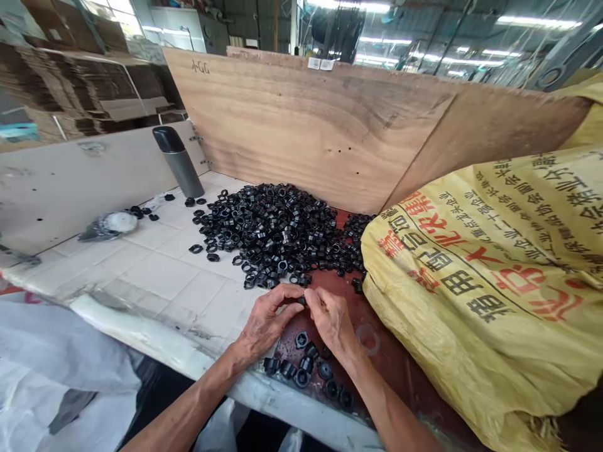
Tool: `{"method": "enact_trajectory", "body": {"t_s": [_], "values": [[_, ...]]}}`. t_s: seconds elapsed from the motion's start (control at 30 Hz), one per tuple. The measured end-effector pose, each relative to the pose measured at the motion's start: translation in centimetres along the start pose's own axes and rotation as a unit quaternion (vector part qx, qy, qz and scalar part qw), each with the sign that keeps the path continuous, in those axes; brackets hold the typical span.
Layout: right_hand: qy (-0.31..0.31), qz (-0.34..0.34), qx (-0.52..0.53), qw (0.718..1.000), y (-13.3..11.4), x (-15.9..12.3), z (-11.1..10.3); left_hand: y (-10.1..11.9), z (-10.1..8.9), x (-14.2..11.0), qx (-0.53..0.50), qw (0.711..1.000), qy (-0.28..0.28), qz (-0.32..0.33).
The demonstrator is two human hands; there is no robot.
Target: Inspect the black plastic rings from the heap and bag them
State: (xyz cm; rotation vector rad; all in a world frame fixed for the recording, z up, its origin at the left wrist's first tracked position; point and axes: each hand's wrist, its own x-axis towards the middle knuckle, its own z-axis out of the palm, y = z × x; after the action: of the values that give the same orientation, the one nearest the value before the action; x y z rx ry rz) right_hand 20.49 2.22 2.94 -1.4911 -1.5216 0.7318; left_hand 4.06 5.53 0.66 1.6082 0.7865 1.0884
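Glossy black plastic fittings [277, 235] heap across white square tiles [160, 270] with grey grout lines. Beside them, a yellow woven sack [475, 301] carries black and red characters, and a brown wooden board [301, 119] shows darker, wavy grain.

"小GG" on plywood board [306, 125] (yellow sack [485, 282]: Chinese, unreadable)

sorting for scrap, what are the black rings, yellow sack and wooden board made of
The black rings look like moulded hard plastic: matte, crisp-edged, exact type unclear. The yellow sack seems woven plastic, frayed at its lower edge. The wooden board looks like unfinished plywood, its grain bare.
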Motion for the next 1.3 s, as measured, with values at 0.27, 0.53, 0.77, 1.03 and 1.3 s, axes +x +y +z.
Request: {"method": "enact_trajectory", "body": {"t_s": [0.27, 0.53, 0.77, 1.03, 1.3], "values": [[0.000, -0.006, 0.028, 1.000, 0.1, -0.1, 0.2, 0.0, 0.1, 0.0, 0.019, 1.000, 0.004, -0.016], [0.001, -0.016, 0.054, 0.998, -0.1, -0.3, 0.3, -0.1, 0.4, 0.4, -0.052, 0.996, 0.039, -0.066], [-0.028, 0.040, -0.069, 0.996, 1.6, 0.2, -0.4, 1.1, -0.2, -0.4, 0.106, 0.991, -0.086, -0.011], [0.082, -0.011, -0.340, 0.937, 5.2, -5.9, -5.7, 1.7, -2.9, -2.9, 0.268, 0.948, -0.155, 0.074], [0.185, 0.033, -0.525, 0.830, 7.3, -9.4, -7.8, 1.2, -3.2, -3.4, 0.206, 0.973, -0.089, -0.047]]}}
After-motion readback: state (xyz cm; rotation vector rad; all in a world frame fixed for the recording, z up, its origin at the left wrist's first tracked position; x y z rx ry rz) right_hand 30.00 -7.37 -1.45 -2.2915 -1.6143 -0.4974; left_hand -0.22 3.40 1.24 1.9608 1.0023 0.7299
